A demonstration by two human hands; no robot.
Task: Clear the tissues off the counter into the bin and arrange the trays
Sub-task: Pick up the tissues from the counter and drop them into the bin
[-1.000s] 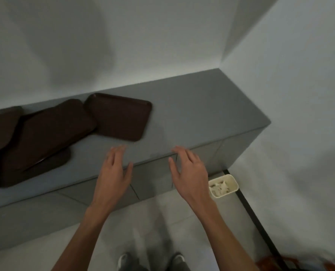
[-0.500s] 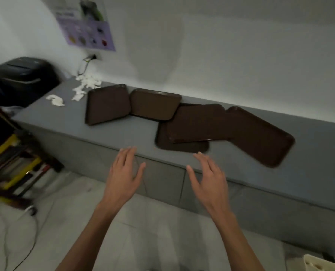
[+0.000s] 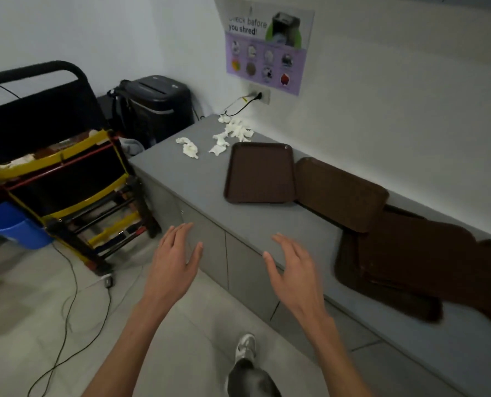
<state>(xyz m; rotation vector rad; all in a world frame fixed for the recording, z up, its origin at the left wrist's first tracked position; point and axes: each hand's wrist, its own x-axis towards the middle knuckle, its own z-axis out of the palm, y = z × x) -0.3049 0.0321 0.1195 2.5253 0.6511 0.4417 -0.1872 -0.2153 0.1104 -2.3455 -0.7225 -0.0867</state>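
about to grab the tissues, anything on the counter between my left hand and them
Nothing: in the head view the counter between the left hand and the tissues is bare; the nearest tray lies off to the right.

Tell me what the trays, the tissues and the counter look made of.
Trays: likely moulded plastic, dark brown and matt, with raised rounded rims.
Tissues: thin white paper, crumpled into soft wads.
Counter: smooth matt grey top, perhaps laminate or painted board; the look leaves it open.

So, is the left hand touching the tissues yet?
Apart. The head view shows the left hand low beside the counter, whose bare grey top separates its fingers from the tissues.
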